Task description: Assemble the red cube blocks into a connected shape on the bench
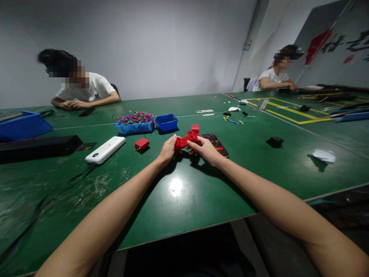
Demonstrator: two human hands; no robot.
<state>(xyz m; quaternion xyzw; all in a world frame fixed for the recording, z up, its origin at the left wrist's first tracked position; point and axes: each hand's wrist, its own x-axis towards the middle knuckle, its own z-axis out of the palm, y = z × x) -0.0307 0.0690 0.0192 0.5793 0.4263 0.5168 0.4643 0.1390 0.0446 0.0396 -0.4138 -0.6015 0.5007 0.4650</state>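
Head view, my hands: I have my left hand (167, 151) and my right hand (205, 150) together near the middle of the green table top (178, 200), both closed on the same red plastic block assembly (188, 139).
Grip: my left fingers are clamped on the near-left end of the piece, my right fingers pinch the right side; neither hand is spread apart.
Where the piece is: it is held just above the table, in front of the dark flat card with print (216, 143).
Progress, as I judge it: several red blocks are already joined into one angled chain, so a part of the build looks done. One loose small red plastic block (142, 144) lies apart on the left, not yet joined.
How the piece looks: bright red, boxy segments, the far end raised a little; small details I cannot make out.
Around: a white oblong power bank (105, 149) lies to the left; behind are a blue tray of coloured wires (135, 123) and a blue empty-looking plastic bin (166, 122).
Other people: two persons sit at the far side of the table, well apart from my hands.
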